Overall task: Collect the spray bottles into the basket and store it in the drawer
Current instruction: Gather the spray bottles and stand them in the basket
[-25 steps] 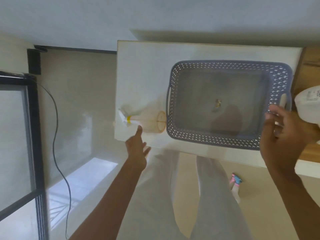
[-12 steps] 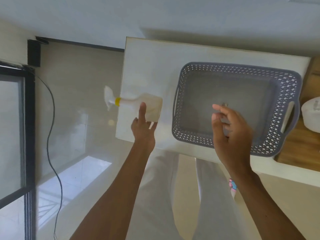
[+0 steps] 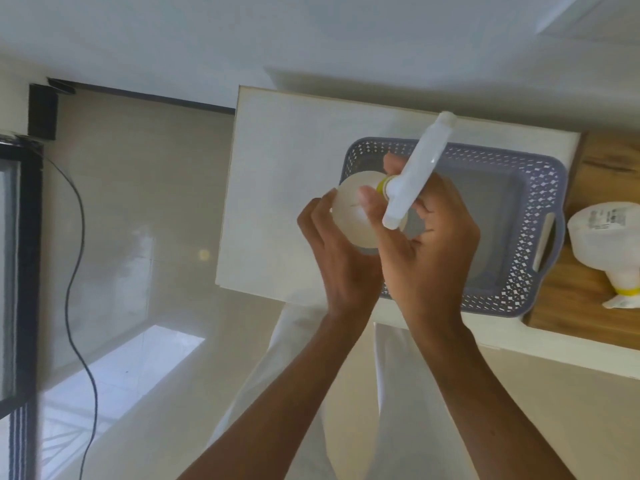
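A translucent spray bottle (image 3: 349, 213) with a yellow collar and white trigger head points up toward me, held over the left end of the grey lattice basket (image 3: 540, 216). My left hand (image 3: 332, 251) wraps the bottle's body from the left. My right hand (image 3: 429, 244) grips the bottle at its neck, under the trigger head. The basket's visible inside holds nothing, though both hands hide part of it. A second white spray bottle (image 3: 606, 244) with a yellow collar lies on its side to the right of the basket.
The basket sits on a white cabinet top (image 3: 284, 188); a wooden surface (image 3: 571, 306) adjoins it on the right under the second bottle. A black cable (image 3: 74, 258) hangs along the floor at the left beside a dark-framed glass door (image 3: 20, 271).
My left hand has lifted the bottle from the cabinet's left side and carried it right, over the basket's left end. My right hand has come left from inside the basket and closed on the bottle's neck.
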`<state>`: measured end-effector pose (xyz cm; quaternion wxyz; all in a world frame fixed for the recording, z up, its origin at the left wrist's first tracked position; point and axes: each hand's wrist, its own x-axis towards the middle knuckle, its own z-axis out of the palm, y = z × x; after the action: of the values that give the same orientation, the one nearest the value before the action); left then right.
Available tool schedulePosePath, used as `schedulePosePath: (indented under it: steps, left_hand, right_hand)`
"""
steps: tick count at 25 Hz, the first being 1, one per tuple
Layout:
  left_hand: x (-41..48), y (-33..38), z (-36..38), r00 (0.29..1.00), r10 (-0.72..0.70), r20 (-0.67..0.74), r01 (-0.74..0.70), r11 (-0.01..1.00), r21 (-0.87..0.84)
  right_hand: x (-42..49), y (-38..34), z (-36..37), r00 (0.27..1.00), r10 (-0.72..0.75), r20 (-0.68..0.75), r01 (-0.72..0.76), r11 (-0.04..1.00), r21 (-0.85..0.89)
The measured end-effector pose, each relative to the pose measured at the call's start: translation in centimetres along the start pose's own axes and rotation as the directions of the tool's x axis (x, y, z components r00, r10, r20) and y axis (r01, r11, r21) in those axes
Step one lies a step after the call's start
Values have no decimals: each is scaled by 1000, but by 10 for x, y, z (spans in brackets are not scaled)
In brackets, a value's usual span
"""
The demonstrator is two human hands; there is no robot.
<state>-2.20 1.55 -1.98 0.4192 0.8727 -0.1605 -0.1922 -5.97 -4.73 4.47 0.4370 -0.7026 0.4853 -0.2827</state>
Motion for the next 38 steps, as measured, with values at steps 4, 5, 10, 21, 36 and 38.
schedulePosePath:
  steps: [4, 5, 10, 21, 36, 38]
  left_hand:
    - [8, -11, 21, 990, 70, 122, -78, 995, 66]
    - [13, -15, 24, 985, 73, 159, -87, 992, 86]
    - [42, -18, 38, 983, -24, 181, -2, 990, 139]
    - [56, -30, 47, 966, -35, 255, -32, 967, 252]
    - [-78, -9, 27, 774, 500, 389, -595, 785, 173]
    - [-93, 20, 75, 589, 643, 490, -764, 640, 78]
  right_hand:
    - [9, 29, 8, 999, 29, -21, -30, 998, -53]
    - [12, 37, 10, 999, 32, -13, -32, 998, -57]
    - [29, 73, 23, 1000, 24, -11, -24, 999, -37]
    - [32, 92, 47, 1000, -8, 13, 9, 996, -91]
    - [-29, 147, -89, 850, 409, -331, -409, 910, 73]
    - [-38, 160, -131, 814, 433, -389, -452, 891, 46]
